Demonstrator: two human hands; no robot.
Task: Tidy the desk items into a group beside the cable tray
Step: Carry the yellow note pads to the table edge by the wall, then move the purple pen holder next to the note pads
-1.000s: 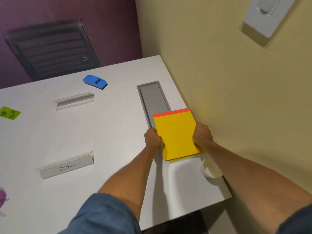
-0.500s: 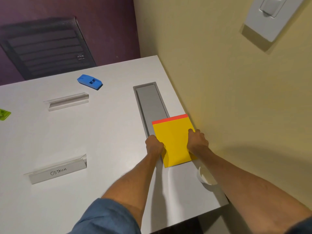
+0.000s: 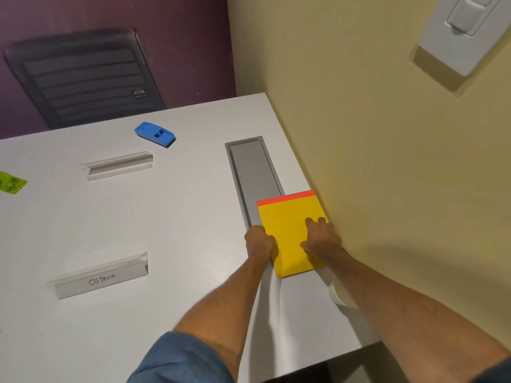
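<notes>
Close by, a blue sleeve [image 3: 179, 360] covers the left arm. A small white round thing [image 3: 336, 297] sits on the white tabletop [image 3: 166, 299] and is partly hidden under the right arm, so what it is cannot be told. The left hand [image 3: 260, 243] is curled tight and grips the left edge of the yellow pad [image 3: 284, 219]. The right hand [image 3: 322, 239] rests on top of the pad with its fingers laid out, pressing down. The pad has a red strip on its far end. It lies partly over the near end of the grey cable tray [image 3: 255, 172], with its right side close to the yellow wall [image 3: 359, 134]. To the left stands a clear sign [image 3: 102, 276] that says OSTRICH. Farther off are a clear holder [image 3: 119, 165], a green thing [image 3: 11, 182] and a blue thing [image 3: 154, 134]. A black chair [image 3: 83, 76] stands behind the tabletop.
</notes>
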